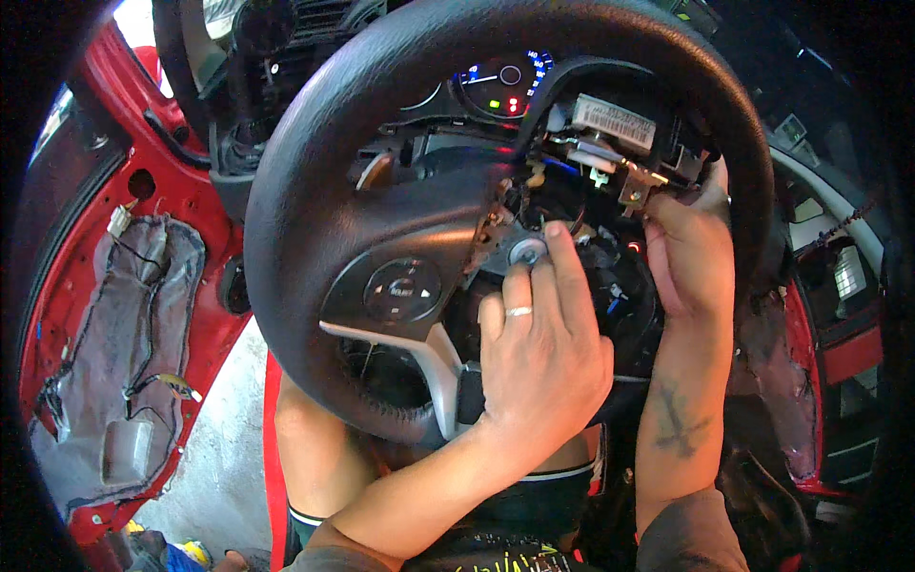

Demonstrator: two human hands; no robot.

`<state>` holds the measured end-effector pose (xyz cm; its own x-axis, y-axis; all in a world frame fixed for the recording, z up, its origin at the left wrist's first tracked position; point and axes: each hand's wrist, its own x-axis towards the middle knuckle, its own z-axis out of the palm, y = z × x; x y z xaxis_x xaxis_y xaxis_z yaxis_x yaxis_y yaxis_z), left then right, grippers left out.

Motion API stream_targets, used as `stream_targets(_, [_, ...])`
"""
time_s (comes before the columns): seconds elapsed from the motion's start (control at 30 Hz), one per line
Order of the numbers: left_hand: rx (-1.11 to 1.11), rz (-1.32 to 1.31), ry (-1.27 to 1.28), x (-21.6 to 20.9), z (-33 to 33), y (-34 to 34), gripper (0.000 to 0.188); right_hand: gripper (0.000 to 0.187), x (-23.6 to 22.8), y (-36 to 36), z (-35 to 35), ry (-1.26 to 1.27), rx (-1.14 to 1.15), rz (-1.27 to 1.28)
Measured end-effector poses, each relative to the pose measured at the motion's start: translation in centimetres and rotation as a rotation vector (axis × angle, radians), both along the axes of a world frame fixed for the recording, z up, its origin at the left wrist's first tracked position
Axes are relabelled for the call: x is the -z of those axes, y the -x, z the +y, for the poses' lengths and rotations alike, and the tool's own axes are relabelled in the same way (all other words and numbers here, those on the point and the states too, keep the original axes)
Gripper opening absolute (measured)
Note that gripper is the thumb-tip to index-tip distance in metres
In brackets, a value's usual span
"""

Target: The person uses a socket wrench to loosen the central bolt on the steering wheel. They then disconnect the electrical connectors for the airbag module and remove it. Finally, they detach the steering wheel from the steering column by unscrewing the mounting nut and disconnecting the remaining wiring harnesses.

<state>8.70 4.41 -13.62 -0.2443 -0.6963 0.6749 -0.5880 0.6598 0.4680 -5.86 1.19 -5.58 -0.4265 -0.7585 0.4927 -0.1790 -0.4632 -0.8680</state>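
Observation:
A black steering wheel (pixel 315 124) faces me with its centre cover off, baring the metal hub (pixel 524 250) and wiring. My left hand (pixel 548 343), with a ring on one finger, lies over the hub. Its index finger stretches forward beside the round centre nut; the other fingers bend slightly and grip nothing visible. My right hand (pixel 691 238) holds what looks like the airbag module (pixel 615 124), its back carrying a white barcode label and metal brackets. The thumb presses by a small bracket (pixel 633 191); the other fingers are mostly hidden behind the module.
Control buttons (pixel 402 291) sit on the wheel's left spoke. Behind the wheel is a lit instrument cluster (pixel 505 81). At the left stands an open red door (pixel 219 329) with its trim off, showing a grey liner (pixel 157 315) and loose wiring. My legs are beneath the wheel.

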Motion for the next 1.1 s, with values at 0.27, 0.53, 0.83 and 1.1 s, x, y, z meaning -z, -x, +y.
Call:
stream_targets(0.27, [0.011, 0.002, -0.025, 0.2, 0.3, -0.2, 0.095, 0.072, -0.1, -0.1, -0.2, 0.031, 0.018, 0.042])
stream_targets(0.53, [0.033, 0.093, -0.082, -1.9, -0.3, -1.3, 0.075, 0.068, 1.7, 0.7, -1.6, -0.023, 0.213, 0.227])
stream_targets(0.83, [-0.033, 0.327, -0.016, -1.4, -2.6, -1.2, 0.022, 0.088, 0.7, 2.9, 1.0, -0.179, -0.145, 0.116])
stream_targets(1.1, [-0.064, 0.318, 0.114, -1.0, -3.6, 0.5, 0.015, 0.083, 2.3, 3.9, -1.5, -0.379, -0.092, 0.256])
